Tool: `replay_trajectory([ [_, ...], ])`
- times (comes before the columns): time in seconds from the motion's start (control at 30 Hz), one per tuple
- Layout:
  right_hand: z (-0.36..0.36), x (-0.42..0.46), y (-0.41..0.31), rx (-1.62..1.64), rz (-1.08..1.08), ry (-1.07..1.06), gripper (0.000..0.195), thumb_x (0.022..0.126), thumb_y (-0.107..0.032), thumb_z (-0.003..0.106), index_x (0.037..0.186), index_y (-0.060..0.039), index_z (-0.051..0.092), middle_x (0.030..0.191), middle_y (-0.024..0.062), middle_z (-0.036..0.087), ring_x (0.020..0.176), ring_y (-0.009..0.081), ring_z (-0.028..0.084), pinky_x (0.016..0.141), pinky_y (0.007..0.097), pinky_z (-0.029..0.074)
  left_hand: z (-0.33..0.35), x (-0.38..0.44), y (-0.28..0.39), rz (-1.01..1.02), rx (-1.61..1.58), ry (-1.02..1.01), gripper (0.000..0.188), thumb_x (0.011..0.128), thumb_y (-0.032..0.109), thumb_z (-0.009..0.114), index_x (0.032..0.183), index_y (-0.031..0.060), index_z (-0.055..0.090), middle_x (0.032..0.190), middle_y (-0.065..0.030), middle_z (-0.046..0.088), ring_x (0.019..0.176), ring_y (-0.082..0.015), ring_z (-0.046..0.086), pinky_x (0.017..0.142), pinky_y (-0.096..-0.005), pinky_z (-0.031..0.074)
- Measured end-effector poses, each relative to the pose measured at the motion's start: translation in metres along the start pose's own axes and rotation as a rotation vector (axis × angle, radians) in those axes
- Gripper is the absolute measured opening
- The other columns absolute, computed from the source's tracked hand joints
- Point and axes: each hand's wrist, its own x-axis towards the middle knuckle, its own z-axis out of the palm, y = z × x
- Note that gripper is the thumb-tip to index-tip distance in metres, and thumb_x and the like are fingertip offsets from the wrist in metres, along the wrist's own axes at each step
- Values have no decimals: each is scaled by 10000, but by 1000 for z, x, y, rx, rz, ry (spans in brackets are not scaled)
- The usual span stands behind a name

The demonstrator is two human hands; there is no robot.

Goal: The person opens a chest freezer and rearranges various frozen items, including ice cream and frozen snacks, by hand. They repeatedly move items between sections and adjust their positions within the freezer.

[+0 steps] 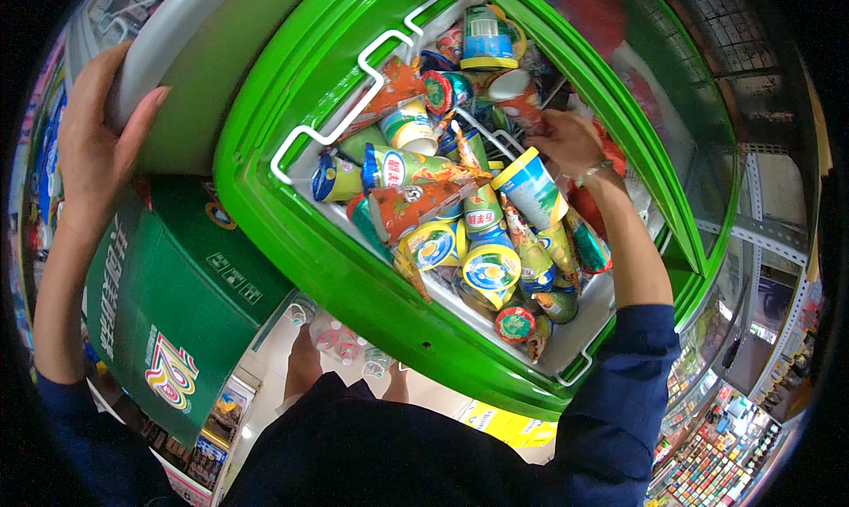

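A green-rimmed chest freezer (265, 241) stands before me, with a white wire basket (318, 135) full of wrapped ice cream cones and lidded cups. My left hand (99, 129) grips the rounded grey edge (172, 36) of a panel left of the freezer, thumb apart from the fingers. Inside the freezer, my right hand (570, 142) is among red and orange wrappers at the basket's right side; its fingertips are partly hidden, and whether it holds anything is unclear. Close to that wrist lies a yellow-lidded cup (530, 185). Several cones (411, 168) lie piled in the middle.
The freezer's transparent lid (676, 109) and green frame border the right side. A dark green printed box (179, 294) stands at lower left. Plastic bottles (338, 334) are on the floor near my legs. Stocked shelves (716, 460) appear at lower right, beside perforated metal uprights (756, 202).
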Motion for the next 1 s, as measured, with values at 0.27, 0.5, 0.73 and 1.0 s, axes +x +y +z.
replay_trajectory([
  [0.27, -11, -30, -94, -277, -495, 149, 326, 733, -259, 744, 945, -28, 658, 866, 164, 641, 866, 370, 608, 751, 458, 481, -1, 11, 22, 8, 1, 84, 466, 813, 183, 752, 1196, -10, 569, 1075, -184, 625, 948, -290, 630, 822, -351, 500],
  [0.5, 9, -135, -105, -12, -165, -215, 376, 748, -378, 748, 835, -31, 632, 719, 192, 615, 687, 383, 620, 612, 460, 480, 3, 5, 22, -17, -13, 94, 451, 842, 228, 727, 1208, 13, 575, 1092, -168, 635, 965, -280, 643, 825, -345, 507],
  [0.73, 18, -191, -111, -346, -89, -505, 300, 833, -362, 679, 873, -65, 666, 764, 168, 657, 711, 361, 648, 636, 462, 502, 3, 6, 23, -12, 23, 115, 456, 847, 260, 720, 1205, 16, 576, 1087, -172, 641, 969, -288, 646, 828, -346, 505],
  [1.0, -4, -39, -62, -68, -204, 392, 129, 874, -105, 578, 933, -17, 654, 921, 199, 658, 847, 371, 640, 732, 422, 506, 0, 2, 19, -44, 34, 84, 457, 834, 233, 727, 1207, 17, 576, 1123, -177, 626, 1017, -313, 626, 854, -347, 494],
])
